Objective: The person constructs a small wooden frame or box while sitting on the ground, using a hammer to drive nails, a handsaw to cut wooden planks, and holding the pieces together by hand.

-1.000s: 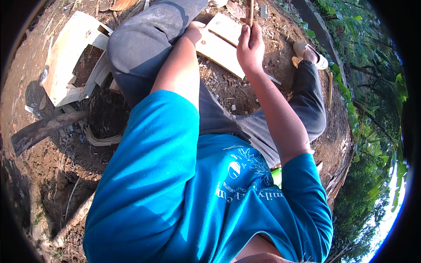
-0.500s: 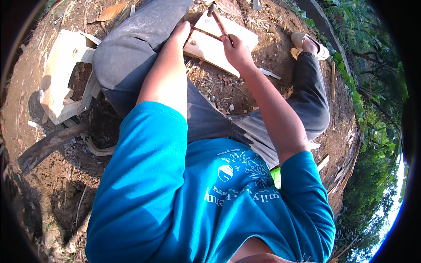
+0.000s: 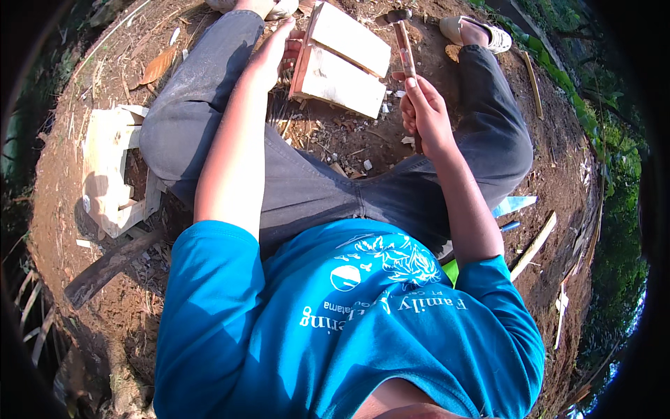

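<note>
Between my spread legs is a wooden piece [image 3: 342, 78] made of pale planks, with a narrow dark gap running between two boards on top. My left hand [image 3: 272, 57] grips its left edge, thumb up and fingers against the side; part of the fingers is hidden. To the right of the wood, my right hand [image 3: 427, 115] is closed round the handle of a hammer [image 3: 403, 45]. The hammer's dark head points away from me, apart from the boards.
A pale wooden frame [image 3: 105, 167] stands on the dirt beyond my left knee. A thick branch [image 3: 112, 269] lies near it. To the right are a saw blade [image 3: 515, 204], a blue pen-like item [image 3: 510, 226] and a wood strip [image 3: 534, 246]. Wood chips litter the soil.
The hammer has swung away from the boards to the right with my right hand. The wooden piece is turned and tilted, with my left hand now at its left side. The view has shifted too.
</note>
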Motion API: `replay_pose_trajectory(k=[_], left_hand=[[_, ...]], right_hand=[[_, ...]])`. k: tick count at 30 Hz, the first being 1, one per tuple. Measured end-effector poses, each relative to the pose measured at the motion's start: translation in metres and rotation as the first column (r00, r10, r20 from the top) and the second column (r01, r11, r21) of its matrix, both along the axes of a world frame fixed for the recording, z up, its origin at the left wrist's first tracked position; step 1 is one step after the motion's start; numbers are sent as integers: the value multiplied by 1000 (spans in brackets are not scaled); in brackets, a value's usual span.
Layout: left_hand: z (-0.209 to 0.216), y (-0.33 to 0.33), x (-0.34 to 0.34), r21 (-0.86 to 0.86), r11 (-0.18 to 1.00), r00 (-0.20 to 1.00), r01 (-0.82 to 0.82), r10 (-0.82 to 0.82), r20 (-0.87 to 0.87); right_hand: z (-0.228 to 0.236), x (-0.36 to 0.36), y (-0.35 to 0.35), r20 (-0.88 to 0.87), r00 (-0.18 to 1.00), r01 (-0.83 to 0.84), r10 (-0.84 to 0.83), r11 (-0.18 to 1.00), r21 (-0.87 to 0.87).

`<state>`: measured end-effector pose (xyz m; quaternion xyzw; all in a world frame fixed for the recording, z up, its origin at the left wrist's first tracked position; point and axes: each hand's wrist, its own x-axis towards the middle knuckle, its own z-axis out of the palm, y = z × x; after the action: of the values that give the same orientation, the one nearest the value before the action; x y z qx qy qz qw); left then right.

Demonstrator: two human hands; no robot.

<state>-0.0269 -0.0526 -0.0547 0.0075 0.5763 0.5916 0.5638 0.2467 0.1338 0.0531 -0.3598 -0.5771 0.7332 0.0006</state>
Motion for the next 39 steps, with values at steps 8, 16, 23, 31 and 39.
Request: replay_pose_trajectory(k=[8,16,23,31,39], left_hand=[[62,37,56,57,976,975,-211,214,-54],[86,68,84,62,985,901,162,-122,-416],[125,84,133,-221,961,159,165,-247,-956],[93,85,152,-614,785,-254,83,-579,-775],[1,60,161,-755,621,-352,210,-673,-651]], right_hand=[[6,23,5,-37,994,99,-100,994,-36],[17,32,15,-55,970,233,-238,969,-78],[40,51,34,-147,916,359,-372,927,-107],[65,100,76,-367,723,578,-586,803,-145],[99,187,153,-412,357,919,-838,395,-8]])
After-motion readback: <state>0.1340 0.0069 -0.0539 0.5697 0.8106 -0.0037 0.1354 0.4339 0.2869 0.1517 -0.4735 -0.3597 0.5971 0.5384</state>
